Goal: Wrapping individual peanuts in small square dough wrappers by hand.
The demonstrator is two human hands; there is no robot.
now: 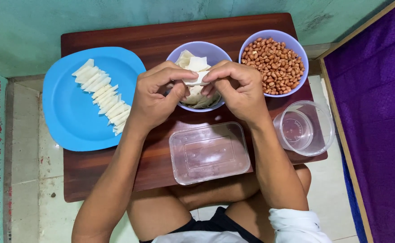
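home floor | low wooden table point(116, 180) | tiled floor point(31, 180) | peanut bowl point(274, 58)

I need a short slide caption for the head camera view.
Both hands, left hand and right hand, fold a white wrapper over a purple bowl.

There is just one view, taken from the seated person's head and looking almost straight down. It sits close above the small dark-red wooden worktop point(116, 180), which fills the middle of the picture with all four edges in sight. The far edge runs along the green painted wall point(116, 18) at the top. The person's bare knees show under the near edge, and pale floor tiles point(26, 180) lie to the left.
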